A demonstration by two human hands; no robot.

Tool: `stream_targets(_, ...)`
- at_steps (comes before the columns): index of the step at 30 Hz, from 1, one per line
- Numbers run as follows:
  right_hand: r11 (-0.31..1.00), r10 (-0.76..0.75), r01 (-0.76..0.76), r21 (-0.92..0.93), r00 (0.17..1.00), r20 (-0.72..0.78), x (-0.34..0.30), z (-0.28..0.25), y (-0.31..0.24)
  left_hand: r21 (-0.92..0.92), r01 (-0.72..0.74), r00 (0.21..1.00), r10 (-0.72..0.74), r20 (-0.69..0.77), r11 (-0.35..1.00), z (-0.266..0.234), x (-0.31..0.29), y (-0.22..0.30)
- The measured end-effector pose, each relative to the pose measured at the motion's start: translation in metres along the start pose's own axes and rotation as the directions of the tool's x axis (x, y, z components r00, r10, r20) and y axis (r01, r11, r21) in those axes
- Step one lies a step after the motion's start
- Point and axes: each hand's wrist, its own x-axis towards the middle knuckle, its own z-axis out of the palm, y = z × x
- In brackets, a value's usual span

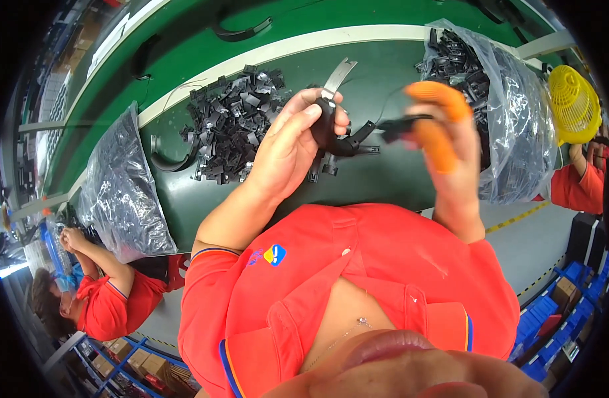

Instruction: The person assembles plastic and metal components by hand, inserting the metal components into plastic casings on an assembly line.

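Observation:
My left hand point(284, 139) grips a curved black band point(326, 126), a headband-like part, between thumb and fingers above the bench. A bare metal strip point(338, 77) sticks up from its upper end, and its lower end curves off to the right. To the right, my right hand point(458, 146) is smeared by motion, with orange finger covers point(437, 149) on its fingers. Between those fingers is a small black piece point(401, 127), its exact kind blurred. A thin dark wire runs near it. Several black parts point(330, 164) lie on the bench below the band.
A heap of small black plastic parts point(235, 123) covers the left of the green bench point(397, 182), beside another curved band point(172, 162). Clear plastic bags point(129, 189) flank both sides; the right bag point(517, 126) holds black parts. A yellow basket point(573, 103) and co-workers point(122, 298) are beyond.

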Motion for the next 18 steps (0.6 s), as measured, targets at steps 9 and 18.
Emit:
stream_targets(9,0.968,0.128,-0.146,0.206,0.987,0.099,0.022,0.009,0.043,0.041,0.024,0.998,-0.026,0.051,0.999,-0.002,0.002,0.000)
stream_targets(18,0.973,0.147,-0.173,0.151,0.974,0.170,0.021,0.002,0.044,0.102,0.096,0.992,-0.104,0.078,0.990,-0.001,0.004,0.001)
